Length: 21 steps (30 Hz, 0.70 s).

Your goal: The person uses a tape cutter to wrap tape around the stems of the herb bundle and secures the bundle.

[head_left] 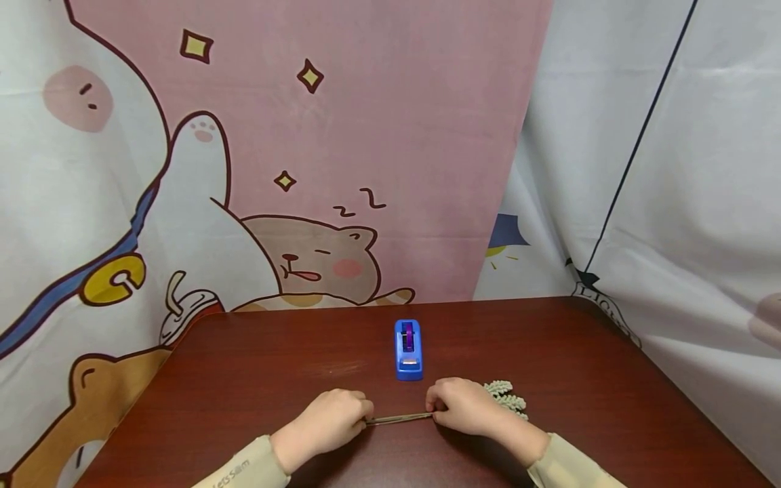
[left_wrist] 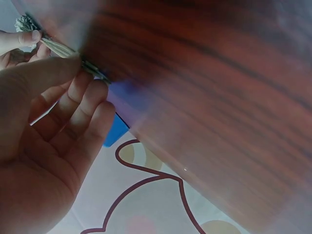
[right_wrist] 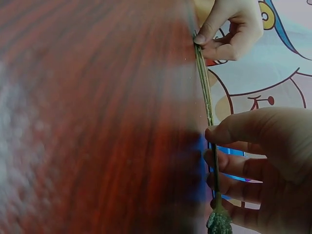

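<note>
Several thin artificial flower stems (head_left: 399, 419) stretch between the two hands, just above the tabletop. Pale green flower heads (head_left: 511, 398) stick out to the right, past the right hand. My left hand (head_left: 332, 421) pinches the bare stem ends between thumb and fingers, as the left wrist view also shows. With thumb and fingertips, my right hand (head_left: 466, 407) pinches the same stems nearer the heads. In the right wrist view a green flower head (right_wrist: 219, 222) hangs below that hand. Beyond the hands stands a blue tape dispenser (head_left: 408, 366) with a purple roll.
A dark reddish-brown wooden table (head_left: 274, 359) carries everything. Behind it hangs a cloth (head_left: 390, 135) printed with cartoon animals. On the right, a white cloth (head_left: 702, 169) falls along the table's side.
</note>
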### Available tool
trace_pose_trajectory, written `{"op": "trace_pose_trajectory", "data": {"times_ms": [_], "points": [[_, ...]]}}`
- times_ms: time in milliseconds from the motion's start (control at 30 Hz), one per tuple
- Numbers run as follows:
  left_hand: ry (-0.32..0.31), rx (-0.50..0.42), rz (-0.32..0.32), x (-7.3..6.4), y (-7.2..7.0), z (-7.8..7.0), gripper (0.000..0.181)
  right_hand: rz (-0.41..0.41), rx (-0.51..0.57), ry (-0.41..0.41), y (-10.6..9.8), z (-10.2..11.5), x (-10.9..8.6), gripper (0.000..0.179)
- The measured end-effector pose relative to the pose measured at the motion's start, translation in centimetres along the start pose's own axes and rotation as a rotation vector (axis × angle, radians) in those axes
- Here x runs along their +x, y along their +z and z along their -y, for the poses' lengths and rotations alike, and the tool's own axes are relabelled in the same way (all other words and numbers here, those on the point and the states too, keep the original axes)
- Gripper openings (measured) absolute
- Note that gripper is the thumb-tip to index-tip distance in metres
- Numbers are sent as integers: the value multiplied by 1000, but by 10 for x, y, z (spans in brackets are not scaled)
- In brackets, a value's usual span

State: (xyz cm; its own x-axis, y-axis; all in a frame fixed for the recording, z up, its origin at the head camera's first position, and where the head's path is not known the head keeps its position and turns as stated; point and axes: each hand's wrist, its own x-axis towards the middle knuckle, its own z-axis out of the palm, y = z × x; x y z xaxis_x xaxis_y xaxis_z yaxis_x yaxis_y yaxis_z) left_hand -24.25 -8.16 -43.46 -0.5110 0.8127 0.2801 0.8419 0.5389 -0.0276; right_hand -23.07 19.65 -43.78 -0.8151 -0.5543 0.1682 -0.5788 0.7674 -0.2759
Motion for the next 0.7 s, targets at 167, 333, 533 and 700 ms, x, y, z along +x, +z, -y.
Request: {"op": "trace_pose_trajectory", "data": {"times_ms": [167, 333, 533, 700], "points": [[9, -2, -8, -1, 3, 0, 15, 22, 17, -15, -2, 0, 0, 15], [10, 1, -11, -3, 3, 1, 14, 45, 44, -25, -3, -3, 0, 13], [-10, -16, 19, -2, 0, 1, 14, 54, 73, 3, -9, -10, 3, 8], [-20, -11, 5, -4, -5, 9, 13, 43, 72, 33, -25, -17, 5, 7]]}}
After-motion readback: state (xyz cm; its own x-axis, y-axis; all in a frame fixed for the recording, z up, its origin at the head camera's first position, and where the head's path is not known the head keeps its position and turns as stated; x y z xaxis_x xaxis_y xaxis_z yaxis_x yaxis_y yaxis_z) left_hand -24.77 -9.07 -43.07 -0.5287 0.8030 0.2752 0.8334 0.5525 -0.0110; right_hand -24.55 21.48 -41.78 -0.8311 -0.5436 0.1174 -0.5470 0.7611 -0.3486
